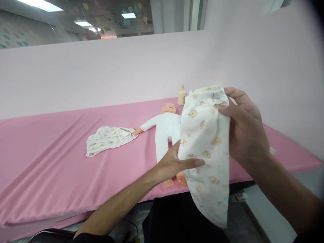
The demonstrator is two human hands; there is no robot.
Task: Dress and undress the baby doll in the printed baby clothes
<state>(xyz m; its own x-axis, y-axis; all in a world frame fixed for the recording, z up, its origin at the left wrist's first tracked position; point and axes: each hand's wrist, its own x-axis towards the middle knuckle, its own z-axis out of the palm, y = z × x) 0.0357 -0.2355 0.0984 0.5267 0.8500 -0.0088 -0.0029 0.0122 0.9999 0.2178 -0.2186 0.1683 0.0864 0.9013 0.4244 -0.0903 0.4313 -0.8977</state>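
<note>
A pair of white baby pants (206,135) with small animal prints hangs in front of me, waistband up. My right hand (244,121) pinches the gathered waistband at its upper right corner. Lower down, my left hand (174,162) grips the left edge, thumb across the front and fingers behind the cloth. Behind the pants a baby doll (165,126) in a white bodysuit lies on its back, its feet toward me. The pants and my left hand hide part of its body and one arm. Near its other hand lies a crumpled printed baby garment (110,139).
The doll lies on a padded bed with a pink sheet (63,162), whose front edge is close to my body. A pump bottle (182,95) stands by the wall, beyond the doll's head. A pale wall (101,77) with a window above it closes off the back.
</note>
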